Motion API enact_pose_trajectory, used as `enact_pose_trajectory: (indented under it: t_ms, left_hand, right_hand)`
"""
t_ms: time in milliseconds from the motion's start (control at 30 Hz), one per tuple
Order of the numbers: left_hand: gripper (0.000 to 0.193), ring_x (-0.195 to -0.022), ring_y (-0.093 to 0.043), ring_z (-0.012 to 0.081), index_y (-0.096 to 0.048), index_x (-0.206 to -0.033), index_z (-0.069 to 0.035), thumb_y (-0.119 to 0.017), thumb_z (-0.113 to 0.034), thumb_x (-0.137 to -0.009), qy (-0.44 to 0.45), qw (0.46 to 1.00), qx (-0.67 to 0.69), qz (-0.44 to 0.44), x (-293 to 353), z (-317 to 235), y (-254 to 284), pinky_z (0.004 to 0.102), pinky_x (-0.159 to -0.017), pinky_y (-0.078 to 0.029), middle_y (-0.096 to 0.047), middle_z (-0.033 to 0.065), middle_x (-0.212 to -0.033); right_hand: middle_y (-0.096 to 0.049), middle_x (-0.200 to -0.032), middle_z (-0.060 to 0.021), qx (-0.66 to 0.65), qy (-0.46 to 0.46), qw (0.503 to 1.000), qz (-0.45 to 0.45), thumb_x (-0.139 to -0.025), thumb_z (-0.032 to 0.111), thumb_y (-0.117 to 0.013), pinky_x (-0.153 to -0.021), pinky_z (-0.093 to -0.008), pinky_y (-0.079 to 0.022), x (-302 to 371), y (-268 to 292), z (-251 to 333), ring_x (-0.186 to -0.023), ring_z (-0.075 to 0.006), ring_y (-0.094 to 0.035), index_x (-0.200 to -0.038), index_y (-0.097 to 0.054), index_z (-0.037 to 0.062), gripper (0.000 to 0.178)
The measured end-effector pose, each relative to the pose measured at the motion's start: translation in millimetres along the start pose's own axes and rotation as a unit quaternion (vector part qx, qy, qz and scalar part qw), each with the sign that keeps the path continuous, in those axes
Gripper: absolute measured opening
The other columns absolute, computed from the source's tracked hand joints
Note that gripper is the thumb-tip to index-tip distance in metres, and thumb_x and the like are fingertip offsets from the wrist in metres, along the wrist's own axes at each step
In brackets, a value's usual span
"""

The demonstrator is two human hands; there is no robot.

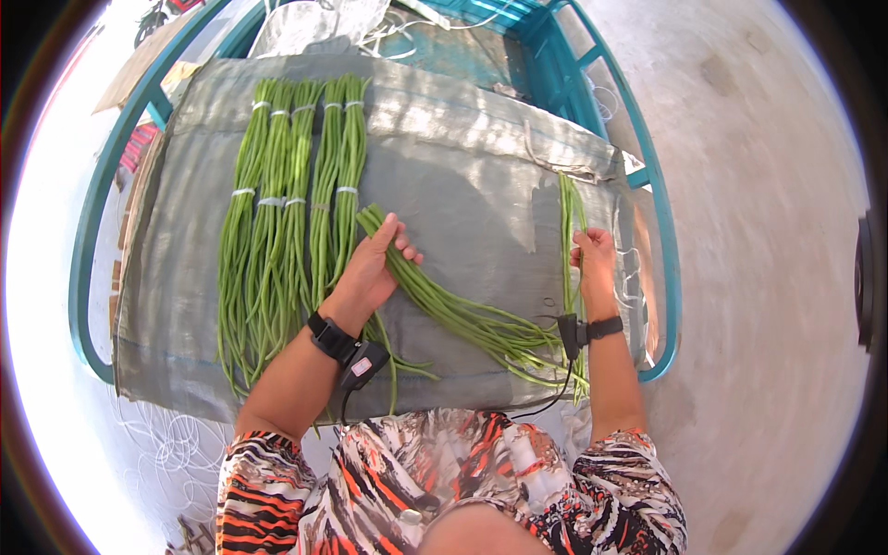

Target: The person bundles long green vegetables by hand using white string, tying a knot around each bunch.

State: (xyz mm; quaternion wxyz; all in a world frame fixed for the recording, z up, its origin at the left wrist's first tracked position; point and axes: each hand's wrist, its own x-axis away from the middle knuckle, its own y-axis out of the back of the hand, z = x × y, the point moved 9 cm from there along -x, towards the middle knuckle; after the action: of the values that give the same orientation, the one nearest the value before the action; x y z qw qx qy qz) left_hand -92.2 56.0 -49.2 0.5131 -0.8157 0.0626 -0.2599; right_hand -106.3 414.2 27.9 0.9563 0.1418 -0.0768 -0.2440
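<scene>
My left hand (pixel 375 264) is closed around the upper end of a loose bunch of long green beans (pixel 444 301), whose tails fan out toward the lower right. Over at the right, my right hand (pixel 593 257) pinches a few separate long beans (pixel 567 208) that lie lengthwise on the grey sheet. Left of my left hand, several tied bundles of long beans (pixel 277 185) lie side by side, each bound with pale bands near the top and around the middle. A few bean tails show below my left wrist.
A grey woven sheet (pixel 453 185) covers the work surface, framed by teal metal rails (pixel 659 213). Beyond it lie a teal cart bed (pixel 555 69) and a white sack (pixel 314 28). White string (pixel 171 453) is tangled on the floor at lower left. Black straps with small devices circle both wrists.
</scene>
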Motion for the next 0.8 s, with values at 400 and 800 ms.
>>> enact_pose_trajectory:
  t_ms: [400, 800]
  left_hand:
    - [0.024, -0.086, -0.060, 0.0225, -0.052, -0.090, -0.009, -0.053, -0.033, -0.092, -0.006, 1.000, 0.001, 0.003, -2, 3, -4, 0.0363, -0.080, -0.051, -0.060, 0.0142, -0.108]
    - [0.021, -0.100, -0.056, 0.0254, -0.049, -0.104, -0.013, -0.045, -0.032, -0.095, -0.004, 1.000, -0.018, 0.012, -1, 3, -6, 0.0410, -0.085, -0.049, -0.058, 0.0117, -0.113]
  right_hand:
    - [-0.053, -0.071, 0.0033, -0.190, -0.119, 0.916, 0.334, -0.091, 0.020, -0.055, -0.045, -0.0188, -0.033, 142, -154, 47, -0.051, -0.0050, -0.043, -0.105, -0.055, 0.0057, 0.020]
    - [-0.051, -0.069, 0.0038, -0.112, -0.212, 0.898, 0.368, -0.090, 0.019, -0.054, -0.040, -0.0162, -0.026, 159, -168, 3, -0.046, -0.0022, -0.038, -0.105, -0.055, 0.0048, 0.021]
